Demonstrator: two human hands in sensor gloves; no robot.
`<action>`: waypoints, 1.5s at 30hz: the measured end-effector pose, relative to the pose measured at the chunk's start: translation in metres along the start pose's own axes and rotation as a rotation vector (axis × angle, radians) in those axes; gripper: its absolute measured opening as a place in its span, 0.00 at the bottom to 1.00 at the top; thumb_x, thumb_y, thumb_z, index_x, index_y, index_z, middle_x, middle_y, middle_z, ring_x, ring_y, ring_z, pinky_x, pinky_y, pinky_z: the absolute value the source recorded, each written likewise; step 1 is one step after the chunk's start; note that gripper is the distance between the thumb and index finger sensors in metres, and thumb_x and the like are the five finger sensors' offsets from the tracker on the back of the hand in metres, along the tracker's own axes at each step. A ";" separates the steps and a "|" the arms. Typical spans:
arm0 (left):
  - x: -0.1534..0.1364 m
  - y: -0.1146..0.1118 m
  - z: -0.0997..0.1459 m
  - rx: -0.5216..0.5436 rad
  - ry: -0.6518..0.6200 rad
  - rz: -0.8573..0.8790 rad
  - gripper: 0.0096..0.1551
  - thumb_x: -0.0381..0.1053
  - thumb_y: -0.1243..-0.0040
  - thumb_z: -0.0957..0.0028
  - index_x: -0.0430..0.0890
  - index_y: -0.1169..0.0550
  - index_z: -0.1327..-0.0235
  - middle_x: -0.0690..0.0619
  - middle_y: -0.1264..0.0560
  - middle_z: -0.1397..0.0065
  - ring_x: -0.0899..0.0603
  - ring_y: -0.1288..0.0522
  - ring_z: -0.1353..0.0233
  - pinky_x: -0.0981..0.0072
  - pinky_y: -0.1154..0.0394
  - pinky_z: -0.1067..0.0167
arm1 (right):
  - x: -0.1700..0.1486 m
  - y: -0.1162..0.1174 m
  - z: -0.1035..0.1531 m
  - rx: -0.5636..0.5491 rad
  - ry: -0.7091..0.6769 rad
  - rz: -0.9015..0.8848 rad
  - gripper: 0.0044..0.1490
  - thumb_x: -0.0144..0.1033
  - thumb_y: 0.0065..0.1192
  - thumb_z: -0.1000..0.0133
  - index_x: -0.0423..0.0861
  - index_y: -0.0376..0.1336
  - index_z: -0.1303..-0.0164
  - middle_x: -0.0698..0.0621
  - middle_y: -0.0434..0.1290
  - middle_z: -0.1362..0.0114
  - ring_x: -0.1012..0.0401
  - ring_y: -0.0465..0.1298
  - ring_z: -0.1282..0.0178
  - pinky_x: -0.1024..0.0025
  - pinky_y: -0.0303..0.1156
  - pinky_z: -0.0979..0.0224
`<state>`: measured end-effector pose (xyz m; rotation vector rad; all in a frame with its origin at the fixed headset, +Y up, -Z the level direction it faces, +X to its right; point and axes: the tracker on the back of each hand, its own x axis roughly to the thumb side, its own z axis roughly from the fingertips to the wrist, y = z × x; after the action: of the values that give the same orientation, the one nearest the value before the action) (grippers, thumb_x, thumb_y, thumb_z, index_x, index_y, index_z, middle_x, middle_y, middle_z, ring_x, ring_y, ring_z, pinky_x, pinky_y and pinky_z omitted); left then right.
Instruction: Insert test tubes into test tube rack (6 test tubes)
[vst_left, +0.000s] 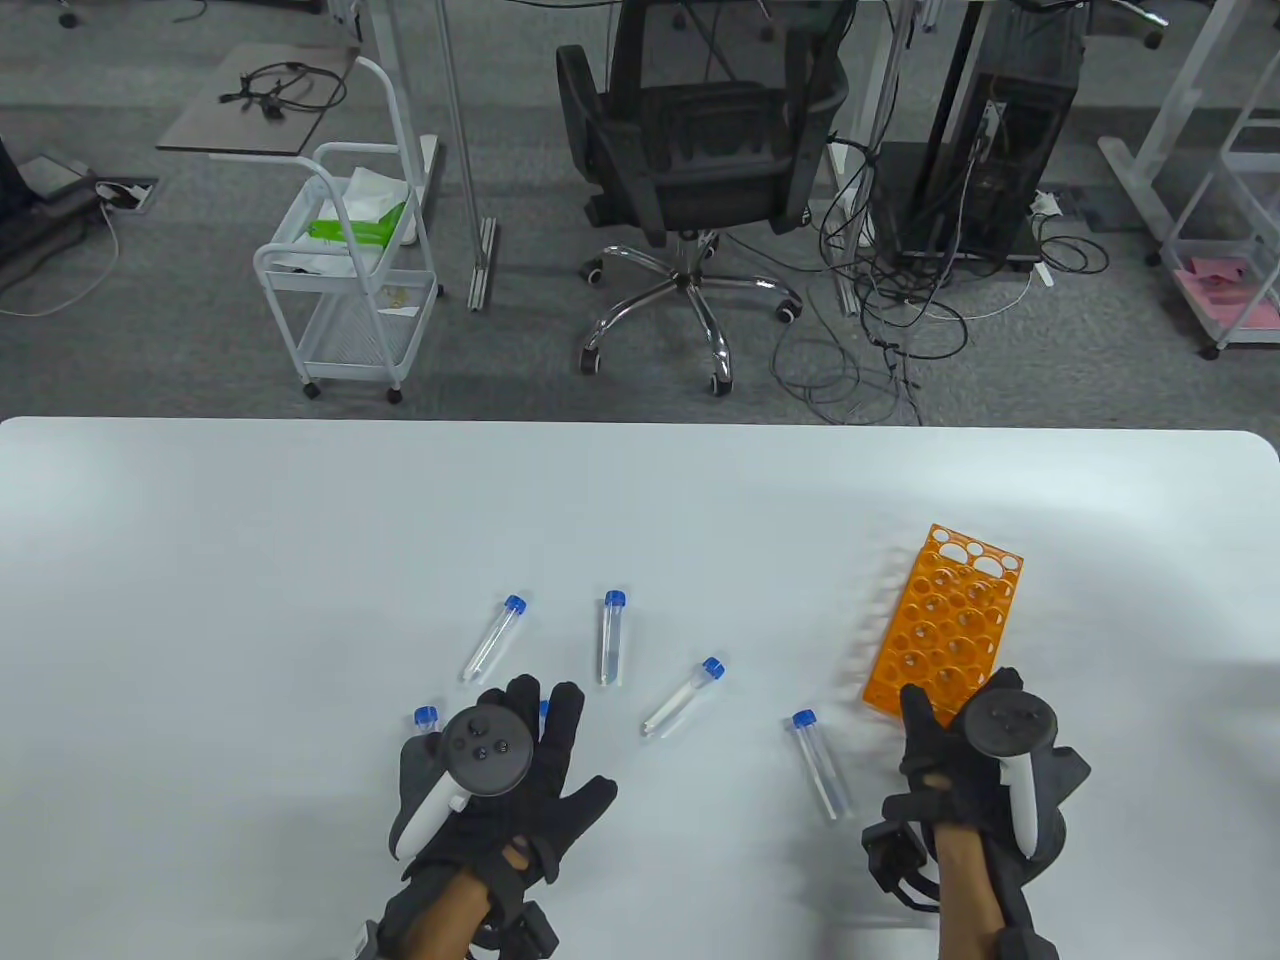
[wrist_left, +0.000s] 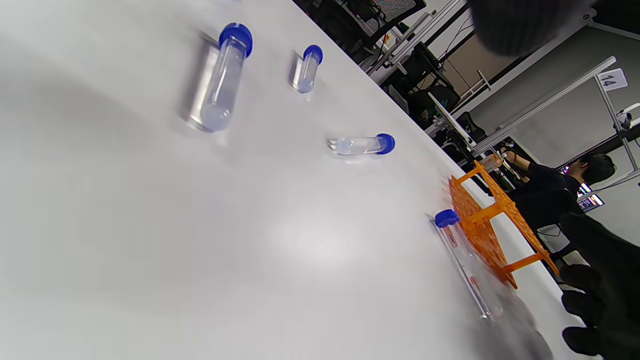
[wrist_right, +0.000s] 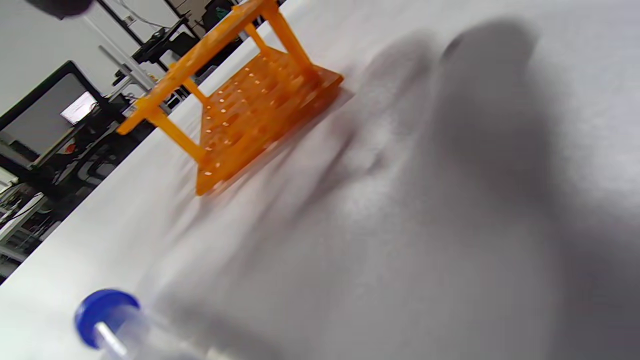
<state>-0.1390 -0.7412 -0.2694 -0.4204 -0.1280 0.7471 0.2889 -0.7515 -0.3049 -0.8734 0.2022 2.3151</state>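
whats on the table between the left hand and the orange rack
Two capped test tubes lie flat there: a slanted tube nearer the left hand, and another tube close to the orange rack. The table view shows it best.

Rack (vst_left: 945, 625): right of centre on the table (vst_left: 300, 560), all holes empty.
Tubes: four lie flat in the lower middle, left of the rack; the rightmost tube (vst_left: 820, 763) just left of the rack's near corner.
Left hand (vst_left: 490, 790): bottom left of centre, over two more tubes.
Right hand (vst_left: 975, 770): bottom right, at the rack's near end.
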 end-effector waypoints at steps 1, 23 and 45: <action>0.000 0.000 0.000 -0.003 0.001 0.000 0.49 0.70 0.49 0.53 0.72 0.66 0.36 0.55 0.80 0.24 0.44 0.84 0.26 0.32 0.81 0.36 | -0.002 0.000 -0.001 -0.002 0.012 -0.005 0.61 0.73 0.42 0.50 0.52 0.20 0.27 0.45 0.29 0.15 0.39 0.33 0.16 0.32 0.45 0.25; -0.001 -0.001 0.000 -0.018 0.002 0.020 0.49 0.70 0.49 0.53 0.71 0.66 0.34 0.55 0.80 0.24 0.44 0.84 0.26 0.32 0.81 0.36 | -0.019 -0.002 -0.016 -0.011 0.148 -0.050 0.55 0.72 0.41 0.48 0.52 0.33 0.20 0.47 0.40 0.14 0.41 0.42 0.15 0.39 0.44 0.22; -0.001 -0.002 -0.002 -0.033 0.004 0.039 0.49 0.70 0.49 0.53 0.71 0.66 0.34 0.55 0.80 0.24 0.44 0.84 0.26 0.32 0.81 0.35 | -0.027 -0.002 -0.026 0.070 0.216 -0.269 0.40 0.66 0.47 0.46 0.69 0.44 0.22 0.52 0.35 0.13 0.49 0.28 0.16 0.45 0.29 0.24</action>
<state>-0.1383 -0.7440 -0.2701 -0.4565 -0.1284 0.7827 0.3195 -0.7731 -0.3068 -1.0474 0.2403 1.9552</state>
